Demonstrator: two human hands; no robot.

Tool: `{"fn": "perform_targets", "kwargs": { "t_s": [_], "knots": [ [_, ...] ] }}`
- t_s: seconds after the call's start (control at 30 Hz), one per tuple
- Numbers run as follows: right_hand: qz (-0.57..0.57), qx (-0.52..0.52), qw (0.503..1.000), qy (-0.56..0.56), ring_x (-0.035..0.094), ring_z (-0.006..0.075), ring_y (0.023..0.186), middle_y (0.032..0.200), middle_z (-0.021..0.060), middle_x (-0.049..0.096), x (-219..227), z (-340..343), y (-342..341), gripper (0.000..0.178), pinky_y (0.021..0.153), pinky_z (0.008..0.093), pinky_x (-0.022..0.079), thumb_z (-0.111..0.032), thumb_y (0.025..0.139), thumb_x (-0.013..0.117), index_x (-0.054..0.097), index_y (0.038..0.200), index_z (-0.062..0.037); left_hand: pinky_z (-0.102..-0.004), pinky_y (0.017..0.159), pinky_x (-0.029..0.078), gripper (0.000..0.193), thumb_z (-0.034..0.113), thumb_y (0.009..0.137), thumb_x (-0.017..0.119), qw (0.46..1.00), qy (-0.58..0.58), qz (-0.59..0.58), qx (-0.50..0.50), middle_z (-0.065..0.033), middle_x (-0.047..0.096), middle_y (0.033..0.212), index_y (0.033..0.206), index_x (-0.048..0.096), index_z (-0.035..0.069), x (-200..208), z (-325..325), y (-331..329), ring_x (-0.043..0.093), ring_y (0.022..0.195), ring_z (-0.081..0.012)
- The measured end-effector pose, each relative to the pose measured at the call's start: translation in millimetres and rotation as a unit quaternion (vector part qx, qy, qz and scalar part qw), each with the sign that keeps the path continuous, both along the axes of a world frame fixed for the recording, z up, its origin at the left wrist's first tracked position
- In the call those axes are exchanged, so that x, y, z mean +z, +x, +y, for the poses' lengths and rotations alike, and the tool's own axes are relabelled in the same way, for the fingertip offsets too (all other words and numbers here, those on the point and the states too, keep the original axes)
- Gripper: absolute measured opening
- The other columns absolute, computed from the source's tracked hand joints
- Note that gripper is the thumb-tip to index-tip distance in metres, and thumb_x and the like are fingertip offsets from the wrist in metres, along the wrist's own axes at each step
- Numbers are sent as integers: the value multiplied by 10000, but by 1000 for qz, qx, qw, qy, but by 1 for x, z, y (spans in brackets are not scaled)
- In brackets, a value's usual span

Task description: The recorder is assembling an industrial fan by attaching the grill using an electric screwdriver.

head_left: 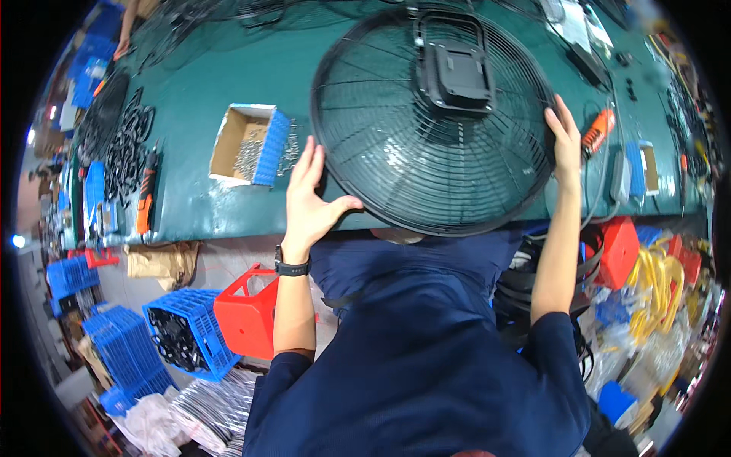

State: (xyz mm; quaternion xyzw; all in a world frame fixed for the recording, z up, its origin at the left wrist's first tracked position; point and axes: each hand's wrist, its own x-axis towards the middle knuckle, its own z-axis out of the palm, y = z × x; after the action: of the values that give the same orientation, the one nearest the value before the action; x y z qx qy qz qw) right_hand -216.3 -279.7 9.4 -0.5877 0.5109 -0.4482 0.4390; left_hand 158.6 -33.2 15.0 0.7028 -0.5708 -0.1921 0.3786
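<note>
A large round black wire fan guard [396, 164] lies in front of me on the green table, its near rim reaching the table edge. A black motor housing [457, 75] with a black bracket sits toward its far side. My left hand [311, 199] is open beside the guard's left rim, fingers spread and thumb pointing toward the rim. On the opposite side, my right hand [565, 145] holds the right rim, its fingers partly hidden. Left of my left hand stands an open blue-and-white cardboard box [270, 148] of small screws, with more screws loose beside it.
Orange-and-black power screwdrivers lie on both sides, a left one [146, 194] and a right one [599, 131]. Black parts [129, 145] are heaped at the left on the green table [190, 76]. Below stand a red stool [247, 312] and a blue crate [190, 331]. Another person's hand [122, 47] shows far left.
</note>
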Motion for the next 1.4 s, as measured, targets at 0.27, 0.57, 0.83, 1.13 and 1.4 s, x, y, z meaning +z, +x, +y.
{"fn": "perform_targets", "kwargs": {
  "t_s": [0.27,0.57,0.83,1.13,1.4],
  "knots": [
    [-92,-37,995,6,406,267,1309,1359,228,467,-8,9,-3,588,1081,335,283,-129,790,666,477,1305,81,-307,871,454,1094,266,492,889,1000,23,5,7,-170,334,1493,1405,361,-24,0,0,0,458,1237,-253],
    [-110,-40,992,-36,493,229,1214,1274,178,544,-19,10,-2,521,1044,317,340,-103,792,664,515,1257,78,-305,858,453,1146,322,511,881,998,11,-52,-23,-138,293,1521,1441,294,-1,-3,2,8,437,1248,-256],
    [-76,-37,996,-38,513,224,1188,1250,195,568,-13,9,-10,529,1026,309,355,-132,780,681,543,1249,71,-296,836,461,1107,310,509,887,999,15,-35,-16,-151,322,1503,1429,342,25,-2,-3,3,456,1251,-262],
    [-124,-36,991,-44,510,240,1206,1289,203,543,-20,14,2,590,1016,311,393,-108,738,719,514,1245,115,-250,765,405,1129,352,522,875,1000,-1,20,-6,-91,370,1493,1449,311,41,-9,4,12,491,1029,-167],
    [-116,-38,992,-37,496,266,1228,1327,233,504,-14,14,4,617,1029,330,389,-147,745,718,497,1256,119,-244,786,400,1135,404,527,870,1000,3,20,-5,-114,350,1500,1438,317,13,-5,1,10,482,1104,-168]
  ]
}}
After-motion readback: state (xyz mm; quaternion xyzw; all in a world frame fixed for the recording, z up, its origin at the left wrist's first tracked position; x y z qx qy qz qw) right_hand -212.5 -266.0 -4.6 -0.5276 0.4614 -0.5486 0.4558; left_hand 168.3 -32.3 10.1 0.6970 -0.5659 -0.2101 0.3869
